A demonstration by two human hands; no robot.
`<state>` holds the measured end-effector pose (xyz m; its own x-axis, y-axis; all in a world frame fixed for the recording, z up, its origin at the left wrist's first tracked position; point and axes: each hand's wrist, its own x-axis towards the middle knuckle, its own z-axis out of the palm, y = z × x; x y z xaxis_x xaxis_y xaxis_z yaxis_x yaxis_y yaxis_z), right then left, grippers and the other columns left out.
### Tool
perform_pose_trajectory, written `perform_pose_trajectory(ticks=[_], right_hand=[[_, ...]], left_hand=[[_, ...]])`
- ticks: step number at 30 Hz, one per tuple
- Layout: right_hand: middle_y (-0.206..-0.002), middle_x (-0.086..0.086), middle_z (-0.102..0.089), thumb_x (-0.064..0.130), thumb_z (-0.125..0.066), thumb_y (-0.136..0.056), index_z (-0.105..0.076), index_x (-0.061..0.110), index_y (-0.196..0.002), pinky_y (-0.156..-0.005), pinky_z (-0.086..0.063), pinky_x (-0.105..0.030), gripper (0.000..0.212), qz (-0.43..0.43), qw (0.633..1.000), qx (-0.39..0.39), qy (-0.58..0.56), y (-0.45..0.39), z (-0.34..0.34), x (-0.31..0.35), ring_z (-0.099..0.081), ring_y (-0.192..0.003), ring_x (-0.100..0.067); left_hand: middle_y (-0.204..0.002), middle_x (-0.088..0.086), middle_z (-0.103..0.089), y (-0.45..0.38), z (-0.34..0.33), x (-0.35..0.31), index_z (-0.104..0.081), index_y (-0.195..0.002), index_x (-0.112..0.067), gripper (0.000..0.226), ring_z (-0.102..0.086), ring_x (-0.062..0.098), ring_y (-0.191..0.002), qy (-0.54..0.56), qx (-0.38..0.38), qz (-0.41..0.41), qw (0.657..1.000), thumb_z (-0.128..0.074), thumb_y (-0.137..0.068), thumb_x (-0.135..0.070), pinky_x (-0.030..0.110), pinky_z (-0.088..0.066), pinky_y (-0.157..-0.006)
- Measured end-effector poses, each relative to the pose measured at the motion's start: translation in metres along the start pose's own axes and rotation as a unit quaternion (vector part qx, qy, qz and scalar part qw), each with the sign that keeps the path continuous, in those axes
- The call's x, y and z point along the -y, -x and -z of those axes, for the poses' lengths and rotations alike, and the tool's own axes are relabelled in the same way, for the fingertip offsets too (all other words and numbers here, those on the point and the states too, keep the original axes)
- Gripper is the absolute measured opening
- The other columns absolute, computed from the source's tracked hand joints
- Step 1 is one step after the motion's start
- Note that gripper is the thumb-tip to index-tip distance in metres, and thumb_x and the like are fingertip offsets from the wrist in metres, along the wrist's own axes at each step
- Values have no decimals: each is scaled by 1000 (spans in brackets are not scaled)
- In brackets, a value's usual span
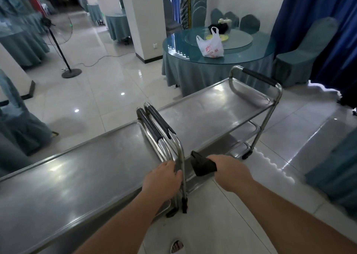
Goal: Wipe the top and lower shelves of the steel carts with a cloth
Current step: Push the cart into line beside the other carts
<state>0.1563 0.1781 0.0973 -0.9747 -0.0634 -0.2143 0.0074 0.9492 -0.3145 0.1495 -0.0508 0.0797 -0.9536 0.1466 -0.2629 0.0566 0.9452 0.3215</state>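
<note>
A single wide-angle view from a camera on the person's head, looking forward and down. Both forearms reach in from the bottom edge, close to the lens. Beyond the left hand [164,178] and right hand [229,172], two steel carts [208,114] stretch away; the room curves at the edges.

The 2 carts [202,116] are brushed, shiny steel with matt black foam handle grips [160,122]. The cloth [202,165] is dark, soft fabric. Floor tiles [108,91] are glossy.

Glossy tiled floor [108,91], draped round table [193,68], blue curtains [316,22]
</note>
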Motion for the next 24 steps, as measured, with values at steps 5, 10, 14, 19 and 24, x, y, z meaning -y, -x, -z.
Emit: perform_pose_trajectory(ticks=[5, 10, 14, 19, 24], right_hand=[[-102, 10, -67, 14, -51, -91, -62, 39, -117, -80, -58, -41, 38, -5, 1000, 15, -7, -74, 12, 18, -65, -91, -20], [-103, 7, -67, 15, -51, -94, -60, 36, -119, -81, -57, -41, 34, 4, 999, 33, 13, -138, 15, 26, -64, -90, -21], [-105, 3, -67, 14, -52, -96, -61, 34, -126, -79, -55, -37, 37, 16, 999, 24, 17, -190, 11, 34, -63, -89, -23], [-120, -6, -67, 10, -50, -96, -58, 31, -137, -89, -57, -46, 46, 53, 998, 19, -30, -264, 2, 50, -65, -102, -31], [-110, -3, -67, 3, -52, -90, -61, 20, -125, -84, -56, -45, 41, 185, 981, -54, -19, -312, -7, 71, -65, -96, -31]], left_hand=[[-149, -1, -54, -73, 18, 12, -47, -148, -29, 51, -55, 23, -134, 28, 6, 9, 1000, -35, -105, -53, 45, -45, -107], [-143, -2, -59, -127, 25, 43, -51, -142, -28, 46, -58, 23, -129, 36, 0, 42, 999, -34, -106, -51, 43, -47, -101], [-144, -1, -58, -144, 22, 66, -50, -144, -28, 49, -61, 30, -126, 49, 10, 103, 993, -34, -106, -55, 45, -47, -99], [-140, 6, -58, -157, 19, 78, -58, -137, -19, 41, -60, 34, -126, 55, 3, 185, 981, -41, -107, -42, 47, -51, -99], [-142, 5, -59, -162, 17, 68, -51, -142, -25, 45, -61, 33, -125, 100, -25, 293, 950, -44, -103, -46, 43, -49, -102]])
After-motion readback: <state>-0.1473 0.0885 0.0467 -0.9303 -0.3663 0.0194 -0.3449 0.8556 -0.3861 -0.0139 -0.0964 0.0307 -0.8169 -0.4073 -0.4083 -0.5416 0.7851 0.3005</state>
